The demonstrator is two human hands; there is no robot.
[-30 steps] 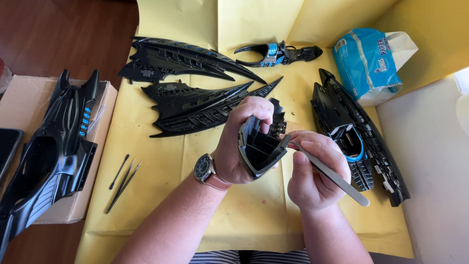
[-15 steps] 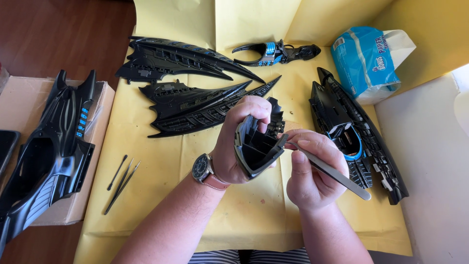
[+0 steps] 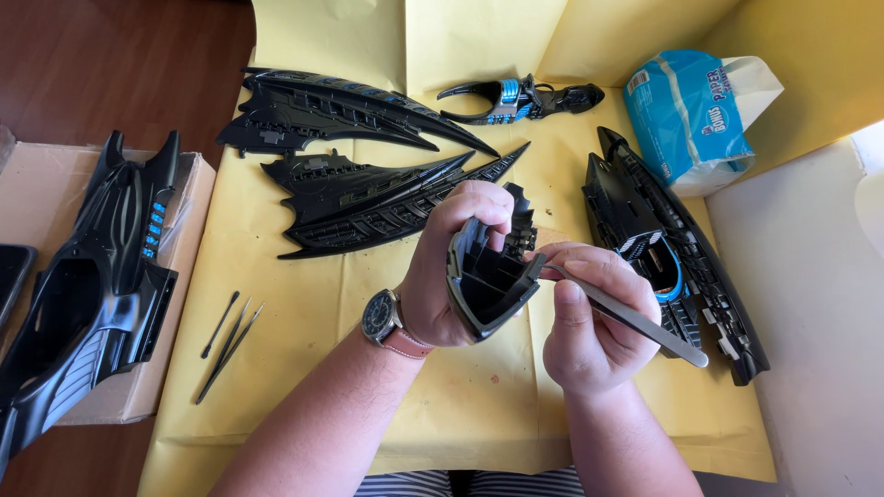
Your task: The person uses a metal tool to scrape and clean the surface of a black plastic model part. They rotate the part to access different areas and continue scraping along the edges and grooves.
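Left hand gripping black part, open side facing right; right hand pinching tweezers, tip touching part's right rim.

Left hand grips a black ribbed model part above the yellow-papered bench; right hand pokes metal tweezers into it.

Two wing panels are lying on the paper, behind the hands. A hull is lying to the right, tools, probably tweezers, to the left, a body shell sitting on a box beyond.
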